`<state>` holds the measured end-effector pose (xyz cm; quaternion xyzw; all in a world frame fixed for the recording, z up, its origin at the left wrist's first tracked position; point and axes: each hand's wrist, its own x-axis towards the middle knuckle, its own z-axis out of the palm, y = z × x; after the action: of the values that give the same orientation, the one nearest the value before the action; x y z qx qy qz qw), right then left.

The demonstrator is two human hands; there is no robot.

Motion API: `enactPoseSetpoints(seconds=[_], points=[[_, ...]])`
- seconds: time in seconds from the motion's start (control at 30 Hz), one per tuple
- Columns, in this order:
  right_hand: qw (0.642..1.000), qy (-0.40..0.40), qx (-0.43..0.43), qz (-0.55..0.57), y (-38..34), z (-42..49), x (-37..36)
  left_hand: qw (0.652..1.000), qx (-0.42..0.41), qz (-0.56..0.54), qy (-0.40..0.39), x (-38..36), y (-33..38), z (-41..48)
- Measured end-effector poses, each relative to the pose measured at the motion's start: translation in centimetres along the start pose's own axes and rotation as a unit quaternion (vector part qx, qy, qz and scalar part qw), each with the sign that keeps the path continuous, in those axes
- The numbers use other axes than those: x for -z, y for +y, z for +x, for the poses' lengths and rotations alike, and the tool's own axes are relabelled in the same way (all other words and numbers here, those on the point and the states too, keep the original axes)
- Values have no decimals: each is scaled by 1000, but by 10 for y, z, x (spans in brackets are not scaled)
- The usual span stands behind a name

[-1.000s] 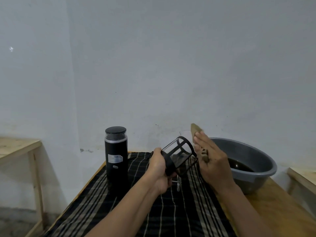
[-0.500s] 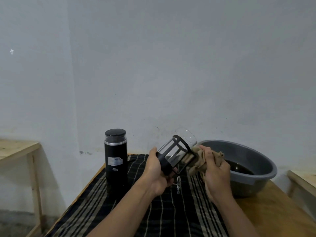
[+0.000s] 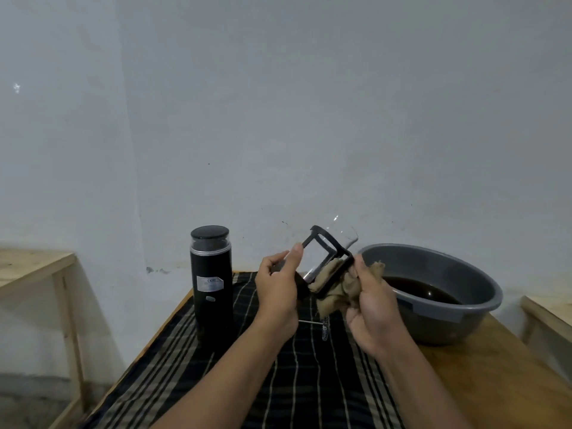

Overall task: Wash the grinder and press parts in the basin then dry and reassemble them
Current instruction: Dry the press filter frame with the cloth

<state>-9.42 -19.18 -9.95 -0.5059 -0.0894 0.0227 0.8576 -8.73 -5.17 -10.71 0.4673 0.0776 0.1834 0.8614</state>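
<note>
My left hand grips the glass press carafe by its black frame and holds it tilted, mouth up and to the right, above the table. My right hand is closed on a tan cloth pressed against the carafe's lower right side. The black grinder stands upright to the left on the striped cloth. The press plunger, a thin metal rod with a mesh end, lies on the striped cloth under my hands. The grey basin holds dark water at the right.
The wooden table shows bare wood at the right, in front of the basin. A light wooden bench stands at the left and another wooden surface at the far right. A grey wall is close behind.
My right hand went from flat with fingers extended beside the carafe to closed on the cloth against it. The carafe has tipped more upright in my left hand.
</note>
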Motion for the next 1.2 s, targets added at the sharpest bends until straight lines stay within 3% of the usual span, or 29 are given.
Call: enactPoseSetpoints(seconds=[0.03,0.1,0.17,0.27,0.37,0.47,0.6,0.7,1.03,1.13,1.2], points=[[995,-6,29,-93,-2,-1,3,999,36,-21,-4,3,-2,1],[943,3,105,-316,-9,-3,7,995,85,-38,-28,10,-4,0],[905,39,142,-398,-15,-3,10,993,96,-46,-43,18,-5,1],[907,32,111,-405,-21,-4,9,995,66,-39,-66,23,-4,-4],[925,-19,54,-376,-25,-5,4,990,0,94,-104,35,-3,-5],[901,-58,82,-421,-22,7,8,949,-59,259,-170,48,-2,1],[842,-80,121,-520,-24,22,5,909,-123,345,-198,46,2,15],[821,-73,155,-544,-23,24,5,892,-150,383,-188,43,2,26],[815,-106,36,-569,22,20,31,857,-111,468,-187,85,-28,17],[826,-43,2,-563,19,11,36,848,-97,487,-185,90,-30,13],[791,2,-4,-611,18,9,46,844,-90,495,-185,93,-32,11]])
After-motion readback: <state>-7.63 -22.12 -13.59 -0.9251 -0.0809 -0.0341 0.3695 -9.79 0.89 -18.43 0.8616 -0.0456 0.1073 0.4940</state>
